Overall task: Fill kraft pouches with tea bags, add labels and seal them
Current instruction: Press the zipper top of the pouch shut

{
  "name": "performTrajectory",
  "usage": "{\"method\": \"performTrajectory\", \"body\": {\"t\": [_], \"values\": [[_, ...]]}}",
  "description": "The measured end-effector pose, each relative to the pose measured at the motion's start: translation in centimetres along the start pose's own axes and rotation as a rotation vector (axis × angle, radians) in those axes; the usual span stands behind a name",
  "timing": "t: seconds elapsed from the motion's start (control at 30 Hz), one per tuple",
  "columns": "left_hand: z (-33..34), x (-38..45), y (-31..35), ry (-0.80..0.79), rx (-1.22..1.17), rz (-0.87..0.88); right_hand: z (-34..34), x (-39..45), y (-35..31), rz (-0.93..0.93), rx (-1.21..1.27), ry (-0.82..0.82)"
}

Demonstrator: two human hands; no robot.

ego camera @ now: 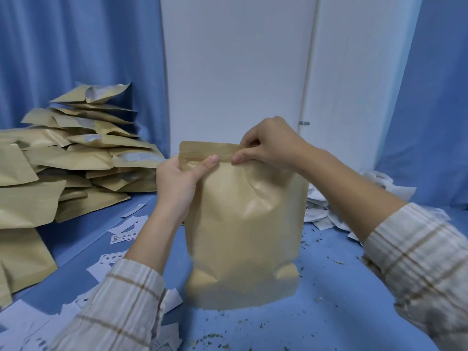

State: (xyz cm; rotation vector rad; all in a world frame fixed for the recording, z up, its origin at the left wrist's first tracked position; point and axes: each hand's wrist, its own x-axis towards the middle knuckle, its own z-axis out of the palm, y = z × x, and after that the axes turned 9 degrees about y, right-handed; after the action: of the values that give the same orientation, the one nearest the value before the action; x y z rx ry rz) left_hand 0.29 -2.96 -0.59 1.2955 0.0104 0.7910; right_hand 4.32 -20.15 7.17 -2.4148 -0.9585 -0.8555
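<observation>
A bulging kraft pouch (243, 229) stands upright on the blue table in front of me. My left hand (179, 181) grips its upper left side, thumb pressed on the front just under the zip strip. My right hand (266, 143) pinches the zip strip at the top right between thumb and curled fingers. White paper labels (119, 239) with printed frames lie scattered on the table at the lower left. A heap of white tea bags (326, 211) lies to the right, partly hidden behind my right forearm.
A tall, untidy pile of kraft pouches (76, 153) fills the left side of the table (336, 287). Loose tea crumbs (217, 343) dot the blue surface near the front. Blue curtains and a white wall panel stand behind.
</observation>
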Motion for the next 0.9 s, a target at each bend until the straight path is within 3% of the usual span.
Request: {"method": "performTrajectory", "body": {"t": [0.17, 0.27, 0.37, 0.5, 0.57, 0.63, 0.7, 0.8, 0.9], "values": [[0.0, 0.0, -0.1, 0.013, -0.003, 0.014, 1.8, -1.1, 0.1, -0.218, -0.361, 0.286], [0.0, -0.1, -0.2, 0.021, -0.025, 0.004, 2.7, -1.8, 0.4, -0.314, -0.39, 0.471], [-0.4, 0.1, -0.2, -0.001, -0.068, -0.005, 2.2, -2.0, 1.3, -0.295, -0.449, 0.595], [-0.5, 0.3, -0.3, -0.007, -0.102, -0.01, 2.1, -2.1, 1.3, -0.32, -0.468, 0.679], [-0.8, 0.6, -0.6, -0.016, -0.13, -0.021, 2.0, -2.3, 2.2, -0.171, -0.42, 0.651], [-1.1, 0.8, -0.9, -0.051, -0.115, -0.028, 2.1, -2.7, 2.9, 0.122, -0.384, 0.499], [-1.2, 0.9, -1.3, -0.067, -0.097, -0.026, 2.7, -3.1, 3.2, 0.176, -0.397, 0.501], [-1.9, 1.1, -2.1, -0.163, -0.12, -0.049, 2.4, -3.1, 3.0, 0.107, -0.284, 0.618], [-3.9, 0.7, -4.1, -0.416, 0.008, -0.18, 2.3, -4.1, 4.7, 0.344, 0.148, 0.612]]}}
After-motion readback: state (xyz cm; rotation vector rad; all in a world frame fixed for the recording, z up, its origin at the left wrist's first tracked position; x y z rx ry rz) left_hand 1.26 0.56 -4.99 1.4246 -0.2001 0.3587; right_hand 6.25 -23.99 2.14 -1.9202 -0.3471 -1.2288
